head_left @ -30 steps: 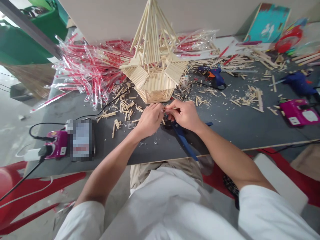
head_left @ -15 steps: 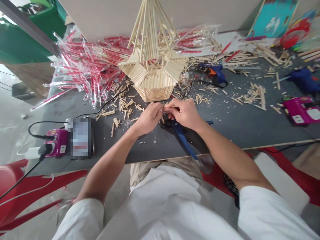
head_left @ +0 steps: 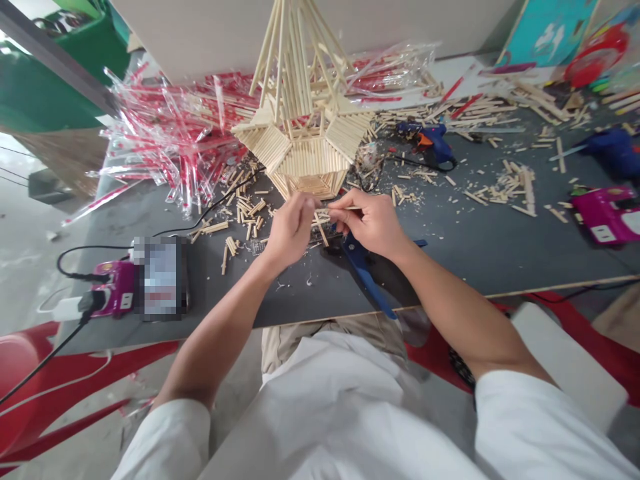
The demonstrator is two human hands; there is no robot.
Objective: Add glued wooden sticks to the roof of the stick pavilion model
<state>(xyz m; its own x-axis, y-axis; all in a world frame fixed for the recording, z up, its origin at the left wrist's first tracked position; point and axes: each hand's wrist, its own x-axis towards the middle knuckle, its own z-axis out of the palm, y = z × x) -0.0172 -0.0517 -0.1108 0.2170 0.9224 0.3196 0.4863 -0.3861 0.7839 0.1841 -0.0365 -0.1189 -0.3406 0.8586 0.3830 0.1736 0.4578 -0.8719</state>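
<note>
My left hand (head_left: 290, 230) and my right hand (head_left: 373, 223) are raised a little above the dark table (head_left: 465, 247), fingers pinched on a small piece made of short wooden sticks (head_left: 324, 217) held between them. Just beyond the hands stands a tall stick-built model (head_left: 303, 143) with a hexagonal base and a pointed frame. A blue-handled cutter (head_left: 367, 273) lies on the table under my right wrist.
Red-and-clear stick wrappers (head_left: 175, 143) pile at the left. Cut stick bits litter the middle and right. Blue glue guns (head_left: 433, 137) lie at the back and far right (head_left: 615, 150). Purple boxes (head_left: 113, 293) sit at both sides (head_left: 607, 217), with cables at the left. Red chairs flank the table.
Both hands lifted slightly off the table and moved toward the model, still holding the small stick piece. The camera tilted a little.
</note>
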